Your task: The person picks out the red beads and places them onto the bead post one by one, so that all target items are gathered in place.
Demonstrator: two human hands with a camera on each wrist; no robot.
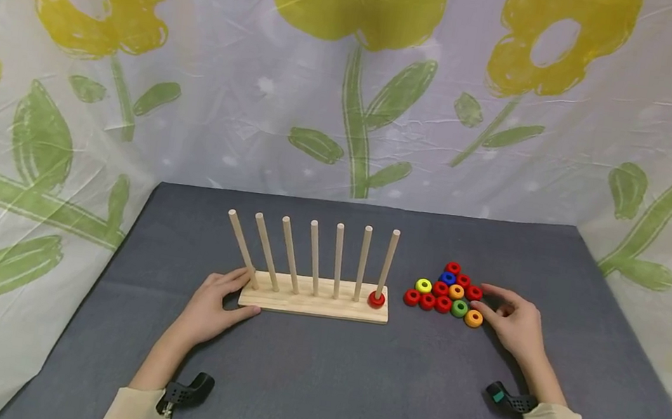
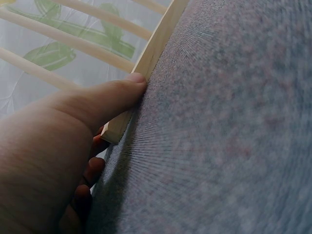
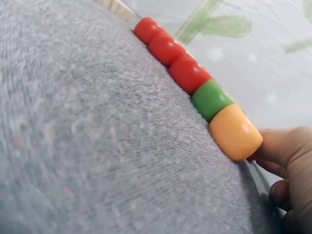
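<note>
A wooden peg stand [image 1: 313, 306] with several upright pegs lies in the middle of the table, one red bead [image 1: 376, 300] around the base of its rightmost peg. At its left end my left hand [image 1: 210, 306] grips the base. In the left wrist view, the thumb [image 2: 114, 95] presses along the base's front edge and the other fingers reach behind. Right of the stand, my right hand [image 1: 514, 326] has thumb and forefinger at opposite sides of a red bead [image 1: 473, 293] at the group's right edge. In the right wrist view an orange bead [image 3: 236, 132] mostly hides that bead.
Several loose beads lie close together: red [image 1: 427, 301], yellow [image 1: 423, 286], blue [image 1: 448, 279], green [image 1: 459, 308] and orange [image 1: 474, 319]. The dark grey cloth [image 1: 312, 390] covers the table. A flowered curtain [image 1: 219, 81] hangs behind it.
</note>
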